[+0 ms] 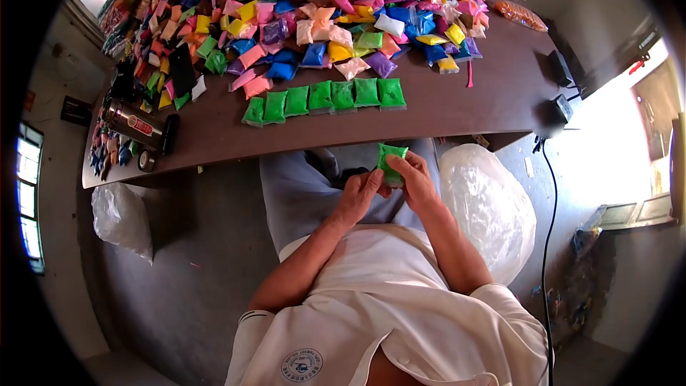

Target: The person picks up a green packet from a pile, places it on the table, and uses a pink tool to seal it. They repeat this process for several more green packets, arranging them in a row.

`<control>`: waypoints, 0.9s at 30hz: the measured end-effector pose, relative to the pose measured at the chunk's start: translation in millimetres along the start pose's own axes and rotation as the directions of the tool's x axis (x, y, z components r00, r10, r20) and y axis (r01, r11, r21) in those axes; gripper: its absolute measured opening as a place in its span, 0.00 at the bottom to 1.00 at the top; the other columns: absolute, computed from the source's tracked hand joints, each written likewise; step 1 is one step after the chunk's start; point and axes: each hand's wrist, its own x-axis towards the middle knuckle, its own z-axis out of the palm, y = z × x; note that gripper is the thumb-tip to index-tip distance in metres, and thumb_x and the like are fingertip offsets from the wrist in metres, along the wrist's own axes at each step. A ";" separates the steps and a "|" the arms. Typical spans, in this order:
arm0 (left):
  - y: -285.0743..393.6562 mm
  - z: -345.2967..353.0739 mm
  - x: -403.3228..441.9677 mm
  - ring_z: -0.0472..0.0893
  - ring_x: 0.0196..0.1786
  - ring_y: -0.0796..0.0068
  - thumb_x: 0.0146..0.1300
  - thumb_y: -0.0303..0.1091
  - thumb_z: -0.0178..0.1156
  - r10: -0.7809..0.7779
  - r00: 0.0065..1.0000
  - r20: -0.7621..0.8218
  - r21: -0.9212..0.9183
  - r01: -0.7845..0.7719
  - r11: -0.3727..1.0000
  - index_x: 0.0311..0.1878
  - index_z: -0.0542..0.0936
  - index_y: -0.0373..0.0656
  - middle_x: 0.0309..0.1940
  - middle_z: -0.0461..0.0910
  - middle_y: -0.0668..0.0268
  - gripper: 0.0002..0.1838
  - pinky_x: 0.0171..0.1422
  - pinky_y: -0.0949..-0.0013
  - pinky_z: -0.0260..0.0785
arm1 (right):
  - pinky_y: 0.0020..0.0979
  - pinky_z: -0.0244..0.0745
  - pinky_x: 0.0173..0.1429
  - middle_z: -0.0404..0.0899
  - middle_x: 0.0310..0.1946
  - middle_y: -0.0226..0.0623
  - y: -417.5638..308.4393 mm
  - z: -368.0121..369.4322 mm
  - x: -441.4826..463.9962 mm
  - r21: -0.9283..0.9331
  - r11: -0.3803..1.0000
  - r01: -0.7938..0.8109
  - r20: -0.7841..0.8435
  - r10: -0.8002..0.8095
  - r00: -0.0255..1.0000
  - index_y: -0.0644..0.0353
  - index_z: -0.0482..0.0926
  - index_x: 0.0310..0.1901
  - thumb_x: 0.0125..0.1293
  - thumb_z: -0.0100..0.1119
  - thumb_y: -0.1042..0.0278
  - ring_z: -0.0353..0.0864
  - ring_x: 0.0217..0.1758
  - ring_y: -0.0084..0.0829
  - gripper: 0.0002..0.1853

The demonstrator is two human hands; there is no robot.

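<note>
Above my lap, just off the table's front edge, both my hands hold one green packet (390,160). My left hand (364,189) grips its lower left side, with the fingers closed. My right hand (415,177) pinches it from the right, thumb on its face. On the brown table (457,104) in front of me, several green packets (320,97) lie side by side in a slightly curved row. Behind that row spreads a large heap of small packets (314,32) in many colours.
A metal flask (134,123) and a roll of tape (146,161) are at the table's left. Clear plastic bags hang or stand at the left (121,218) and right (486,207) below the table. A black cable (549,243) runs down at the right.
</note>
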 end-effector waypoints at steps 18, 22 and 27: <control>-10.6 -0.3 2.5 0.74 0.32 0.81 0.66 0.53 0.49 -0.068 0.997 0.036 0.016 0.067 0.998 0.31 0.79 0.35 0.25 0.77 0.68 0.26 0.41 0.74 0.67 | 0.24 0.69 0.23 0.78 0.22 0.32 11.0 -14.8 3.9 -0.058 0.998 0.012 0.118 -0.005 0.993 0.63 0.75 0.33 0.63 0.58 0.64 0.73 0.21 0.21 0.10; -10.2 0.6 2.1 0.75 0.32 0.81 0.66 0.52 0.49 -0.079 0.995 0.058 0.040 0.077 0.996 0.32 0.79 0.35 0.26 0.78 0.68 0.26 0.41 0.74 0.67 | 0.24 0.69 0.26 0.78 0.22 0.32 8.0 -17.0 1.8 -0.085 0.996 -0.015 0.107 0.024 0.994 0.63 0.75 0.34 0.62 0.58 0.64 0.73 0.21 0.20 0.10; -6.8 -0.8 1.2 0.76 0.33 0.79 0.65 0.53 0.50 -0.096 0.995 -0.007 -0.051 0.096 0.994 0.35 0.80 0.35 0.28 0.79 0.66 0.26 0.43 0.74 0.68 | 0.21 0.68 0.27 0.78 0.24 0.30 13.2 -14.9 1.6 -0.096 0.994 0.052 0.041 -0.049 0.998 0.63 0.76 0.34 0.62 0.60 0.63 0.73 0.22 0.19 0.10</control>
